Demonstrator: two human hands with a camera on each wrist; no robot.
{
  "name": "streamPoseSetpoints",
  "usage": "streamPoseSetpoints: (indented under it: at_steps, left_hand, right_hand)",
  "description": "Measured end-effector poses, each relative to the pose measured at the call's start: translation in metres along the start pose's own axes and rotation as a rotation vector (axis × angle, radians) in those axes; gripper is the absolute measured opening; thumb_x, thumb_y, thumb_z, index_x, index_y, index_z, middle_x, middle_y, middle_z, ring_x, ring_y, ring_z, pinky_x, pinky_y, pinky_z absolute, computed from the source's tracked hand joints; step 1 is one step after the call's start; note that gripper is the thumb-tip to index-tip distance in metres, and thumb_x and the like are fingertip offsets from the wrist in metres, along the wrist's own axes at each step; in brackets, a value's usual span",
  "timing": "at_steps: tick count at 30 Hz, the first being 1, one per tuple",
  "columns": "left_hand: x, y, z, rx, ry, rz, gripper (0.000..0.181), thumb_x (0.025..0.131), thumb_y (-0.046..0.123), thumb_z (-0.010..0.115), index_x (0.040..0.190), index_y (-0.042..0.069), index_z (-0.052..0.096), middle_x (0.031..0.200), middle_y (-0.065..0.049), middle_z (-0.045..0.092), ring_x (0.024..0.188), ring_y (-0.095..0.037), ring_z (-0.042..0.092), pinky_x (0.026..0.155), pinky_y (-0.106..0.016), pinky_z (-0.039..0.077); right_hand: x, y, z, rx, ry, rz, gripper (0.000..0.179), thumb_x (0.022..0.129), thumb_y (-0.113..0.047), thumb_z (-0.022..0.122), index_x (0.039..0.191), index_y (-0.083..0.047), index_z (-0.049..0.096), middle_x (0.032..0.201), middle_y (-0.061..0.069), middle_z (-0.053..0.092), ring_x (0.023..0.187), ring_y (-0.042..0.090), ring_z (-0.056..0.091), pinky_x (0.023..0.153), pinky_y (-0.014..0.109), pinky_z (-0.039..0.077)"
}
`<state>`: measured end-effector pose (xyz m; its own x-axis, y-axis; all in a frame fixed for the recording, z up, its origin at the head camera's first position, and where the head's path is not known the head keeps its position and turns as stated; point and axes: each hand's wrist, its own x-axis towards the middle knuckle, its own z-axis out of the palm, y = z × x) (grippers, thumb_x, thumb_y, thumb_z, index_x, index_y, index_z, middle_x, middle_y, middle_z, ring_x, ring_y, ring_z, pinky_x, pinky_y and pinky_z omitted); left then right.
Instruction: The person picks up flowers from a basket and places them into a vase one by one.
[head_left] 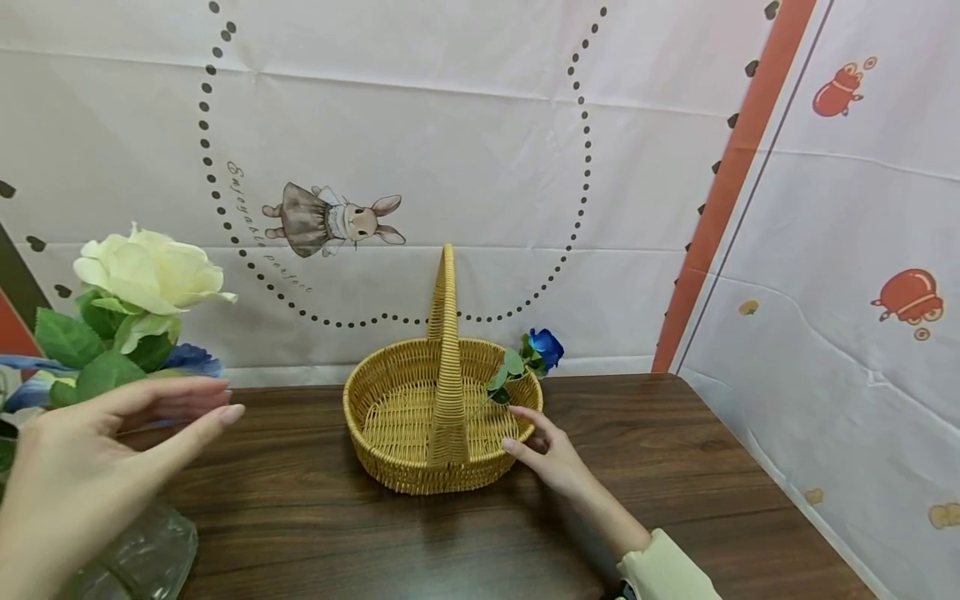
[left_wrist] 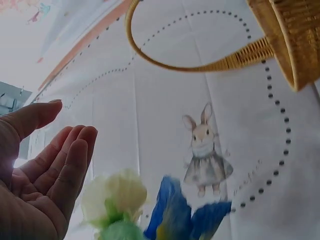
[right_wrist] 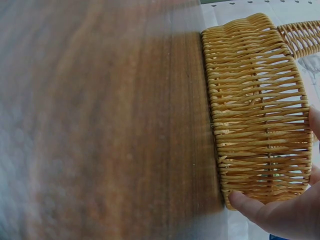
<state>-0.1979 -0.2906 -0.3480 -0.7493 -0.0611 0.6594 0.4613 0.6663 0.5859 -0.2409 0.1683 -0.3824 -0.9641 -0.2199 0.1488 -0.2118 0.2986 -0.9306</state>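
A golden wicker basket (head_left: 390,475) with a tall arched handle stands on the table. At its right end my right hand (head_left: 555,458) grips the rim; in the right wrist view its thumb (right_wrist: 247,206) lies on the outer woven wall. A blue rose (head_left: 546,348) with green leaves leans in the basket, its bloom past the back right rim. My left hand (head_left: 112,454) is held up at the left, thumb and fingers apart with nothing between them. Close behind it rise a cream rose (head_left: 150,271) and blue petals (head_left: 191,360), also blurred in the left wrist view.
A clear glass vase (head_left: 161,550) stands at the lower left, partly hidden by my left hand. The dark wooden table (head_left: 300,517) meets a white printed cloth (head_left: 450,125) at the back and another at the right.
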Motion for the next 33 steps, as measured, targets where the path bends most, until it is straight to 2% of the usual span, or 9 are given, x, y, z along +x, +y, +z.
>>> streamPoseSetpoints:
  at_steps: [1,5,6,7,8,10,13,17,33]
  left_hand:
    - [0.001,0.014,0.002,0.012,-0.003,0.004,0.044,0.071,0.023,0.077,0.113,0.027,0.064,0.103,0.003,0.067,0.084,-0.014,0.066,0.062,-0.016,0.05]
    - [0.007,0.112,0.006,0.03,0.007,0.033,0.034,0.072,0.024,0.077,0.103,0.029,0.067,0.092,0.007,0.069,0.076,-0.004,0.065,0.06,-0.012,0.048]
    - [0.008,0.132,0.007,0.021,0.013,0.033,0.031,0.071,0.022,0.078,0.1,0.027,0.068,0.089,0.008,0.069,0.075,-0.001,0.065,0.06,-0.011,0.048]
    - [0.009,0.149,0.009,0.016,0.015,0.026,0.029,0.071,0.02,0.078,0.098,0.025,0.068,0.086,0.01,0.069,0.073,0.002,0.064,0.06,-0.01,0.048]
    - [0.01,0.158,0.011,0.019,0.016,0.027,0.028,0.071,0.019,0.078,0.097,0.024,0.069,0.084,0.013,0.068,0.072,0.004,0.063,0.06,-0.009,0.047]
    - [0.012,0.169,0.016,0.003,0.0,0.022,0.027,0.071,0.017,0.078,0.096,0.021,0.069,0.083,0.014,0.068,0.072,0.007,0.062,0.06,-0.008,0.047]
    - [0.015,0.168,0.025,-0.033,-0.041,0.009,0.027,0.072,0.016,0.077,0.098,0.015,0.069,0.085,0.006,0.069,0.073,0.006,0.062,0.062,-0.01,0.047]
    - [0.021,0.16,0.038,-0.079,-0.099,-0.001,0.028,0.074,0.019,0.076,0.1,0.011,0.068,0.091,-0.005,0.069,0.074,0.002,0.062,0.064,-0.012,0.048]
    - [0.037,0.134,0.09,-0.243,-0.227,-0.059,0.035,0.076,0.021,0.074,0.105,0.002,0.064,0.096,-0.009,0.067,0.078,-0.005,0.064,0.069,-0.019,0.051]
  right_hand:
    - [0.0,0.0,0.0,-0.001,-0.001,0.0,0.052,0.085,-0.02,0.064,0.132,-0.011,0.046,0.138,0.016,0.04,0.106,0.033,0.054,0.077,0.032,0.047]
    - [0.0,-0.002,0.0,-0.002,-0.001,-0.003,0.05,0.086,-0.02,0.064,0.132,-0.012,0.046,0.138,0.017,0.039,0.106,0.033,0.053,0.077,0.032,0.046]
    - [0.0,-0.002,0.0,-0.002,-0.001,-0.006,0.05,0.086,-0.02,0.064,0.132,-0.011,0.046,0.138,0.018,0.039,0.106,0.033,0.053,0.078,0.032,0.046]
    - [0.0,-0.002,0.0,-0.004,0.0,-0.009,0.049,0.086,-0.02,0.063,0.131,-0.011,0.046,0.137,0.018,0.04,0.107,0.033,0.054,0.078,0.032,0.047]
    - [-0.001,-0.003,0.0,-0.004,0.001,-0.01,0.049,0.086,-0.02,0.063,0.131,-0.011,0.046,0.137,0.018,0.04,0.107,0.033,0.053,0.078,0.032,0.047]
    - [-0.001,-0.003,0.0,-0.003,-0.001,-0.011,0.049,0.086,-0.019,0.063,0.132,-0.011,0.046,0.138,0.019,0.039,0.107,0.033,0.053,0.078,0.032,0.047]
    - [-0.002,-0.004,0.0,0.001,-0.002,-0.009,0.05,0.086,-0.019,0.063,0.132,-0.01,0.046,0.138,0.019,0.039,0.107,0.033,0.053,0.078,0.032,0.047]
    - [-0.002,-0.005,0.0,0.001,-0.002,-0.01,0.05,0.086,-0.018,0.063,0.132,-0.01,0.045,0.138,0.019,0.039,0.107,0.033,0.053,0.078,0.031,0.047]
    - [0.0,-0.001,0.0,-0.006,0.003,0.002,0.051,0.085,-0.02,0.064,0.132,-0.011,0.046,0.137,0.018,0.04,0.107,0.033,0.053,0.079,0.032,0.046]
